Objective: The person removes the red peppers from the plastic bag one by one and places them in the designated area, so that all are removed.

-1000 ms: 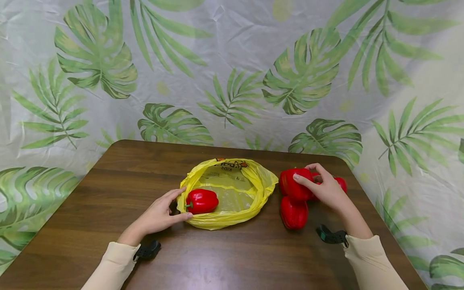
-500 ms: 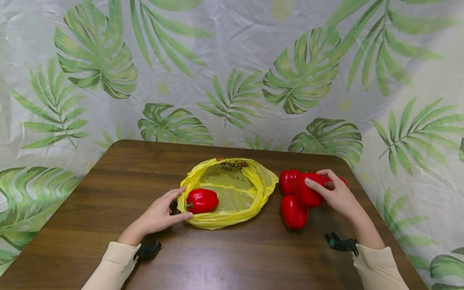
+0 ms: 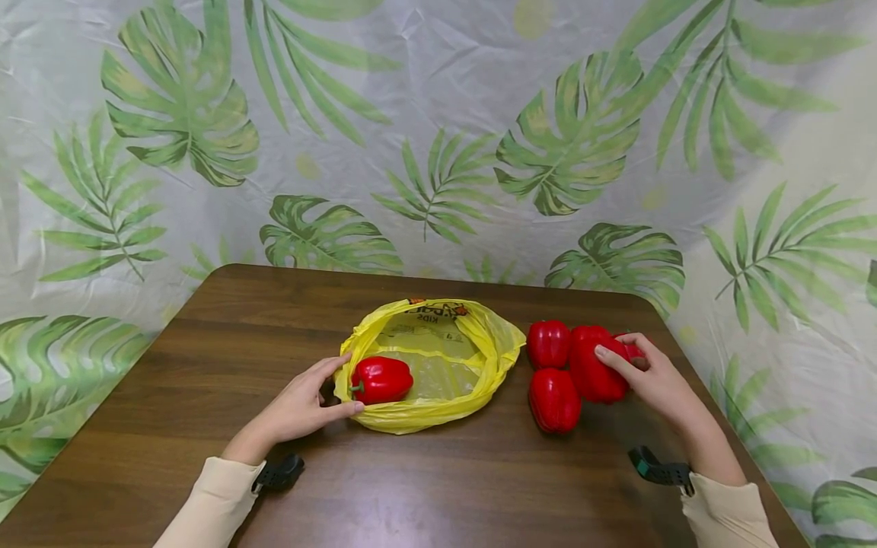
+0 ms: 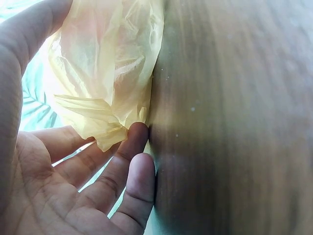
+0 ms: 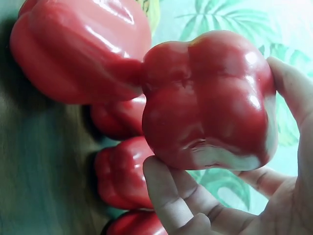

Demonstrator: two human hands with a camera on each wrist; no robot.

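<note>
My right hand grips a red bell pepper between thumb and fingers, above the table's right side. In the right wrist view this bell pepper shows its lobed bottom end, held off the table. Several other red bell peppers lie close around it, one nearest the front. My left hand rests against the left side of a yellow plastic bag, thumb and fingers spread along it. Inside the open bag lies one red bell pepper. The left wrist view has the fingers touching the crumpled bag.
The bag stands with rolled sides on a brown wooden table. Behind the table hangs a pale leaf-patterned cloth. A dark strap sits on each wrist.
My right hand has drawn the held bell pepper to the right and towards the front, away from the bell pepper nearest the bag. The left hand and the bag have stayed put.
</note>
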